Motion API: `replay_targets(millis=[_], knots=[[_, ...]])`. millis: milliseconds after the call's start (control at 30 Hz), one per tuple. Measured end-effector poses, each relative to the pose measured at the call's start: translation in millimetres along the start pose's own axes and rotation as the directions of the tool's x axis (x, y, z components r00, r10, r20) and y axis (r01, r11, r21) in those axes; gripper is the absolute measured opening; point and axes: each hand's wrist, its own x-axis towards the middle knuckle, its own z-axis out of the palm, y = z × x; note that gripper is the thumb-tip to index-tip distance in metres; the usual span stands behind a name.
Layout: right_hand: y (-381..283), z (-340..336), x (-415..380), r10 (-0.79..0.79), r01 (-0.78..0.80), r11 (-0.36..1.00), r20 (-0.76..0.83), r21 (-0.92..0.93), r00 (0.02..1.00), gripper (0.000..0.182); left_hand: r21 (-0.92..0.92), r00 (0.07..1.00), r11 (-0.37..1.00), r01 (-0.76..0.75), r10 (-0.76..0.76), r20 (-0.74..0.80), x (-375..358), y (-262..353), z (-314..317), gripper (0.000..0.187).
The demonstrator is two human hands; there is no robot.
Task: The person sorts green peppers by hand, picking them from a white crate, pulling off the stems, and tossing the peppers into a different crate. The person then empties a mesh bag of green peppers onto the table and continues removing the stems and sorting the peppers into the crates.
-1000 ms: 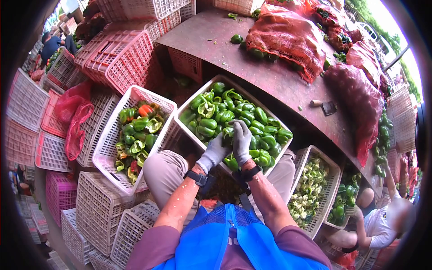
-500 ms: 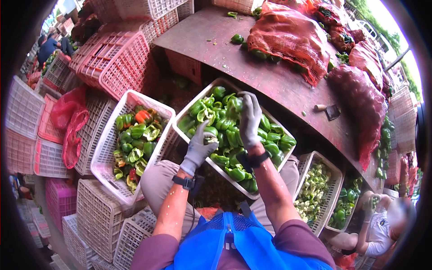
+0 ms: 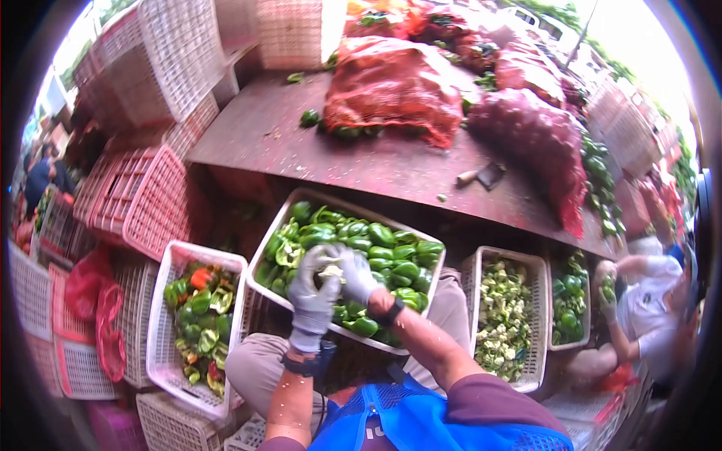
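My left hand (image 3: pixel 310 295), in a grey glove, is closed around a pale whitish-green pepper core (image 3: pixel 329 273). Right against it, my gloved right hand (image 3: pixel 356 275) has its fingers curled; whatever they hold is hidden. Both hands are above a white crate (image 3: pixel 265 288) between my knees, full of green bell peppers (image 3: pixel 382 234), some whole and some broken.
To the left, a white crate (image 3: pixel 158 353) has mixed peppers and an orange-red one. At right stand a crate of pale cores (image 3: pixel 502 316) and one of green peppers (image 3: pixel 568 319). A table (image 3: pixel 278 154) bears red mesh sacks (image 3: pixel 398 90) and a wooden-handled blade (image 3: pixel 481 177). A co-worker (image 3: pixel 650 304) sits at right.
My right hand has drawn back from the peppers to meet my left hand, which keeps the pale core. The view has swung, so the crates and table sit lower in it.
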Motion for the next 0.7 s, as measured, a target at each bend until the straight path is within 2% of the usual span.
replay_targets(millis=[33, 67, 100, 133, 167, 233, 267, 300, 333, 367, 400, 433, 467, 500, 567, 633, 667, 700], knots=[[17, 17, -27, 0.080, -0.114, 0.893, 0.095, 0.436, 0.992, 0.041, 0.158, 0.989, 0.977, -0.144, 0.137, 0.056, 3, 32, 21, 0.050], [29, 58, -56, 0.119, -0.023, 0.826, -0.135, 0.563, 0.984, 0.035, -0.031, 0.978, 0.991, -0.128, 0.131, 0.160, -1, 56, 48, 0.051], [22, 56, -67, 0.125, -0.037, 0.877, -0.155, 0.479, 0.980, 0.031, -0.210, 0.955, 0.974, -0.085, 0.139, 0.260, -8, 77, 78, 0.052], [16, 54, -79, 0.132, -0.054, 0.919, -0.174, 0.390, 0.976, 0.029, -0.263, 0.879, 0.949, -0.171, 0.268, 0.395, -10, 85, 109, 0.058], [-5, 16, -88, 0.150, -0.150, 0.987, 0.011, 0.060, 0.989, 0.026, -0.323, 0.767, 0.914, -0.245, 0.387, 0.512, -13, 86, 136, 0.064], [-3, -13, -102, 0.161, -0.156, 0.985, -0.076, 0.072, 0.984, 0.024, -0.209, 0.707, 0.903, -0.374, 0.424, 0.566, -25, 90, 166, 0.077], [26, -4, -108, 0.190, -0.179, 0.980, -0.142, 0.086, 0.971, 0.025, -0.171, 0.722, 0.931, -0.323, 0.359, 0.592, -22, 80, 164, 0.083], [45, -17, -113, 0.240, -0.234, 0.970, -0.122, 0.058, 0.963, 0.027, -0.092, 0.785, 0.909, -0.406, 0.399, 0.474, -17, 60, 161, 0.082], [67, -37, -117, 0.287, -0.285, 0.958, -0.103, 0.031, 0.952, 0.029, 0.093, 0.816, 0.876, -0.472, 0.395, 0.423, -7, 46, 140, 0.076], [85, -57, -113, 0.331, -0.332, 0.943, -0.082, 0.002, 0.940, 0.031, 0.233, 0.850, 0.854, -0.465, 0.358, 0.387, 10, 33, 117, 0.068], [74, -92, -99, 0.319, -0.318, 0.948, -0.136, 0.026, 0.938, 0.032, 0.492, 0.881, 0.735, -0.467, 0.339, 0.329, 21, 9, 94, 0.063], [84, -109, -87, 0.338, -0.329, 0.941, -0.151, 0.080, 0.929, 0.032, 0.583, 0.945, 0.747, -0.320, 0.210, 0.250, 31, -12, 73, 0.062], [91, -125, -70, 0.345, -0.331, 0.937, -0.138, 0.112, 0.928, 0.032, 0.735, 0.960, 0.619, -0.278, 0.208, 0.188, 41, -41, 55, 0.063], [107, -130, -47, 0.332, -0.328, 0.943, -0.157, 0.055, 0.930, 0.031, 0.810, 0.979, 0.550, -0.206, 0.120, 0.167, 51, -66, 39, 0.064], [132, -142, 4, 0.360, -0.360, 0.933, -0.097, 0.022, 0.928, 0.034, 0.899, 0.986, 0.413, -0.148, -0.004, 0.164, 62, -110, 21, 0.067], [146, -145, 61, 0.421, -0.427, 0.903, -0.100, -0.053, 0.902, 0.040, 0.934, 0.970, 0.296, -0.201, -0.076, 0.232, 59, -156, 14, 0.074], [158, -146, 91, 0.434, -0.434, 0.900, -0.009, -0.033, 0.901, 0.044, 0.928, 0.947, 0.332, -0.169, -0.206, 0.246, 55, -165, 15, 0.079], [177, -131, 119, 0.371, -0.386, 0.913, -0.125, -0.130, 0.920, 0.045, 0.920, 0.957, 0.347, -0.180, -0.155, 0.245, 49, -178, 16, 0.082]])
